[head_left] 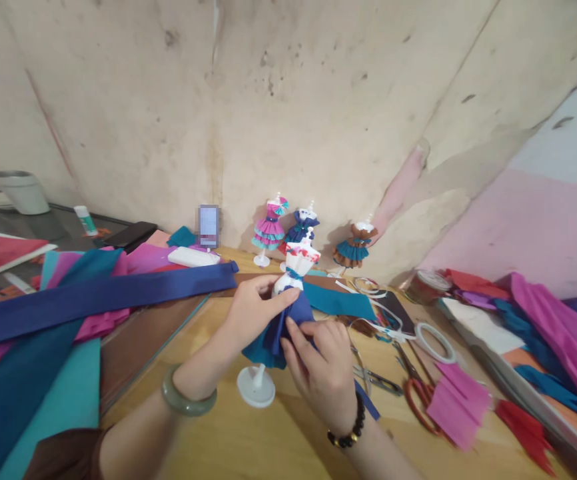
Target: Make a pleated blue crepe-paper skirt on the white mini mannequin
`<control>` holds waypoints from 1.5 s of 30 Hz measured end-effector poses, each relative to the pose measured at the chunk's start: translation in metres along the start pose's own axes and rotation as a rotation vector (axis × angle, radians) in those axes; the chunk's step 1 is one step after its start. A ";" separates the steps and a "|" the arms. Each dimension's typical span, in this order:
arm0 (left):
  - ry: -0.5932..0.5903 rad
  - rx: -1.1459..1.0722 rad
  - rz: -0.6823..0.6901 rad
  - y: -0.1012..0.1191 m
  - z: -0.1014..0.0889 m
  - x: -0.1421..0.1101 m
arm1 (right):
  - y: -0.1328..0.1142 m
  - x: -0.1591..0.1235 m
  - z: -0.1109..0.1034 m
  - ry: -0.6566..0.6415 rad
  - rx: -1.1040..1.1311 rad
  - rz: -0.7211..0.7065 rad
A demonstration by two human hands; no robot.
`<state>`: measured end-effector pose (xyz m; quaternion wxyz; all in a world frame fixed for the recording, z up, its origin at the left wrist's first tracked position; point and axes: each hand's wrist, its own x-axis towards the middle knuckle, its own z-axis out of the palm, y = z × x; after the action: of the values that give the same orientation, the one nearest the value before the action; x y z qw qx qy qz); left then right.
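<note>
A small white dress form [298, 261] leans to the right in front of me, on a round white base [256, 389]. It wears a red-patterned bodice and a teal skirt [256, 350]. My left hand [251, 312] is closed round its waist, thumb pressing the top of a dark blue crepe paper strip [300, 308]. With bent fingers my right hand [327, 363] pinches the folds of that strip against the skirt. The strip's loose end [367, 401] shows beyond my right wrist. My fingertips partly hide the folds.
Three dressed forms, one pink [269, 227], one navy [298, 230] and one brown and teal [353, 248], stand by the wall. To the right lie orange-handled scissors [416, 400], a tape roll [436, 343] and paper scraps. Crepe paper lengths [83, 303] cover the left side.
</note>
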<state>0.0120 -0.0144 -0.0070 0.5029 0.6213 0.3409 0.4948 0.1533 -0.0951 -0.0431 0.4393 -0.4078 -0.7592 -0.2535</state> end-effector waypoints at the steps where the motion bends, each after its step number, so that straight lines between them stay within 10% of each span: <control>1: 0.005 -0.015 -0.017 0.001 0.000 0.000 | -0.001 0.000 0.002 0.002 -0.007 -0.009; 11: 0.000 -0.036 -0.010 0.006 -0.013 0.003 | -0.005 -0.002 -0.006 0.010 0.298 -0.048; 16: -0.207 0.146 0.116 0.013 -0.024 0.001 | 0.011 0.001 -0.008 0.143 0.579 0.446; 22: -0.344 0.267 0.164 0.025 -0.021 -0.008 | 0.024 0.006 -0.002 -0.107 1.032 0.725; 45: -0.249 0.149 0.113 0.011 -0.015 -0.010 | 0.014 0.016 -0.009 0.050 0.615 0.666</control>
<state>-0.0062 -0.0219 0.0015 0.4651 0.7318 0.2762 0.4146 0.1643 -0.0878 -0.0245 0.6159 -0.4742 -0.6157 0.1293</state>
